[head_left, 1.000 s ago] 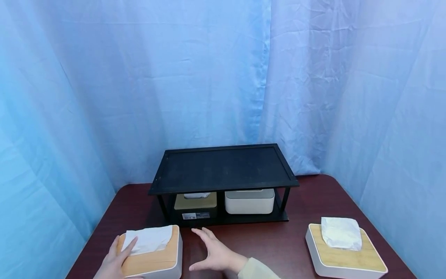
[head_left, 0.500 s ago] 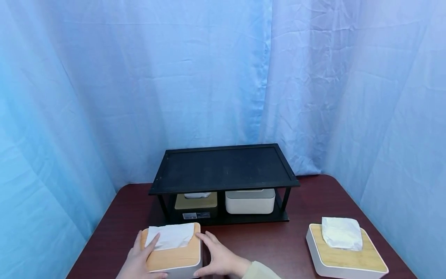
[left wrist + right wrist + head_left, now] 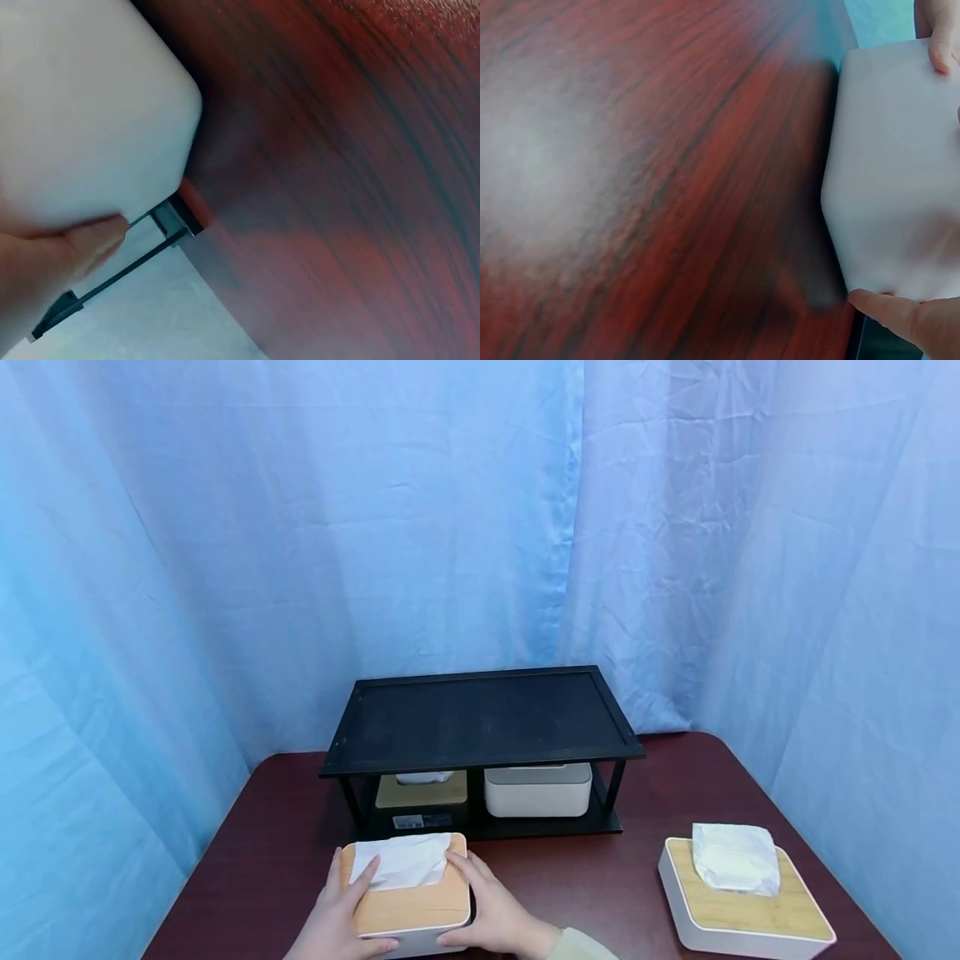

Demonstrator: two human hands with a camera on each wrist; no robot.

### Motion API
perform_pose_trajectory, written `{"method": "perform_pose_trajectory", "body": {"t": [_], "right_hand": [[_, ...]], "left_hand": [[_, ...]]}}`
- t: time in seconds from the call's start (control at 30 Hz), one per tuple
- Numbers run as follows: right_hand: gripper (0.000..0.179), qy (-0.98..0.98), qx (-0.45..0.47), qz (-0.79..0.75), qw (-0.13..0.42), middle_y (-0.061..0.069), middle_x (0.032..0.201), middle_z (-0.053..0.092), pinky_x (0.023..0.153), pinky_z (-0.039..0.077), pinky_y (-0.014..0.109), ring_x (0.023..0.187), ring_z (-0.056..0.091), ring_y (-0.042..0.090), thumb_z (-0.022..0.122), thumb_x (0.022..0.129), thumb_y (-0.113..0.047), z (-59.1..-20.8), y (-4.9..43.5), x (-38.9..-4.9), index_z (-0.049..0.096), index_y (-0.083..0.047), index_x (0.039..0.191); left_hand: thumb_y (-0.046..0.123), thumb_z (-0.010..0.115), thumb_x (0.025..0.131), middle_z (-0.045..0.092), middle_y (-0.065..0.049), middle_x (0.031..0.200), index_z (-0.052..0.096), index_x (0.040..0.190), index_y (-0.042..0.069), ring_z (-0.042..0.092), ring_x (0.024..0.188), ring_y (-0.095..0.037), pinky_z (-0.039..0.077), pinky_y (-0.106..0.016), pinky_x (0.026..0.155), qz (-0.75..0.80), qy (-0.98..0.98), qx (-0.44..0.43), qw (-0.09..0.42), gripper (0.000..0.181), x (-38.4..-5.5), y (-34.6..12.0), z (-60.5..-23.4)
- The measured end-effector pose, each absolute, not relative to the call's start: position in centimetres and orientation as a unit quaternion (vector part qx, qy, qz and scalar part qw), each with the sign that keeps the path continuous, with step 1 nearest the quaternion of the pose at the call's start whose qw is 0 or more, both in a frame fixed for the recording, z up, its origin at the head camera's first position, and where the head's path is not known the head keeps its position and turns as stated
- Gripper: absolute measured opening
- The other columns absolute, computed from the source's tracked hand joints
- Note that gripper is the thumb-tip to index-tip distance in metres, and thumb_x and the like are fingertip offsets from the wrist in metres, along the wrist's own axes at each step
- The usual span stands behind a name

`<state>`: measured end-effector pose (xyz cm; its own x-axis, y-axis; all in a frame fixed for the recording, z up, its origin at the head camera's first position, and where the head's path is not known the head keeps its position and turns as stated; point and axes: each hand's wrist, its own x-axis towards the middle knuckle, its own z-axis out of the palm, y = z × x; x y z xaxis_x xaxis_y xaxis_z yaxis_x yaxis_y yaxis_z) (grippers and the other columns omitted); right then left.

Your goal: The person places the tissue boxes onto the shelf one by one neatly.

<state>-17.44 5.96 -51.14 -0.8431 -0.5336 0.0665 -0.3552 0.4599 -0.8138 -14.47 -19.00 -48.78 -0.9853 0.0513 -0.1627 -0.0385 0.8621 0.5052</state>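
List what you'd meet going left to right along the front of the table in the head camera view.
Left hand → tissue box it grips → right hand → bare stretch of table → second tissue box.

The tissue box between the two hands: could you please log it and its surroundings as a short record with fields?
held item: white tissue box with bamboo lid, a white tissue sticking out on top
left hand: grips the box's left side
right hand: grips the box's right side
support: dark red wooden table
behind it: black two-tier metal shelf, top tier bare
lower tier: bamboo-lidded box on the left, plain white box on the right
to the right: second bamboo-lidded tissue box, untouched
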Motion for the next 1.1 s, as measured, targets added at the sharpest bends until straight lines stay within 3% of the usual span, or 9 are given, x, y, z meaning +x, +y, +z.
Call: {"method": "perform_pose_trajectory", "body": {"t": [0.2, 0.4, 0.6, 0.93, 1.1], "right_hand": [[0.096, 0.845, -0.255, -0.463, 0.078, 0.027, 0.148, 0.026, 0.100, 0.039, 0.050, 0.132, 0.035, 0.042, 0.086, 0.066, -0.035, -51.4, 7.2, -17.7, 0.033, -0.020, 0.145], [0.095, 0.843, -0.249, -0.471, 0.073, 0.026, 0.148, 0.028, 0.099, 0.040, 0.047, 0.131, 0.036, 0.040, 0.085, 0.066, -0.038, -51.7, 8.2, -17.6, 0.035, -0.019, 0.145], [0.094, 0.843, -0.240, -0.477, 0.067, 0.027, 0.149, 0.028, 0.101, 0.038, 0.050, 0.134, 0.032, 0.042, 0.085, 0.067, -0.039, -51.9, 9.5, -17.5, 0.036, -0.020, 0.145], [0.093, 0.830, -0.227, -0.504, 0.078, 0.024, 0.152, 0.026, 0.103, 0.038, 0.041, 0.136, 0.031, 0.039, 0.086, 0.066, -0.036, -51.9, 10.5, -17.4, 0.036, -0.025, 0.144], [0.092, 0.821, -0.229, -0.517, 0.077, 0.022, 0.152, 0.027, 0.098, 0.042, 0.032, 0.132, 0.037, 0.035, 0.086, 0.066, -0.034, -52.0, 10.7, -17.3, 0.037, -0.024, 0.144]], "left_hand": [[0.056, 0.083, 0.059, 0.001, -0.037, 0.148, 0.035, 0.147, 0.013, 0.024, 0.129, -0.059, 0.038, -0.067, 0.092, 0.309, 0.946, 0.003, 0.098, 0.109, -14.6, -18.3, -48.8], [0.051, 0.084, 0.060, 0.014, -0.037, 0.147, 0.035, 0.147, 0.013, 0.030, 0.127, -0.055, 0.037, -0.065, 0.093, 0.342, 0.934, 0.011, 0.100, 0.107, -14.7, -18.0, -49.1], [0.048, 0.084, 0.064, 0.016, -0.037, 0.147, 0.035, 0.147, 0.013, 0.029, 0.130, -0.053, 0.037, -0.063, 0.095, 0.368, 0.923, 0.040, 0.101, 0.103, -14.7, -17.7, -49.2], [0.045, 0.082, 0.067, 0.018, -0.035, 0.149, 0.038, 0.146, 0.014, 0.024, 0.135, -0.052, 0.036, -0.061, 0.098, 0.404, 0.906, 0.080, 0.097, 0.095, -14.5, -17.7, -49.2], [0.047, 0.082, 0.067, 0.020, -0.034, 0.150, 0.039, 0.145, 0.014, 0.026, 0.135, -0.051, 0.038, -0.058, 0.097, 0.414, 0.902, 0.077, 0.094, 0.095, -14.5, -17.7, -49.7]]}}
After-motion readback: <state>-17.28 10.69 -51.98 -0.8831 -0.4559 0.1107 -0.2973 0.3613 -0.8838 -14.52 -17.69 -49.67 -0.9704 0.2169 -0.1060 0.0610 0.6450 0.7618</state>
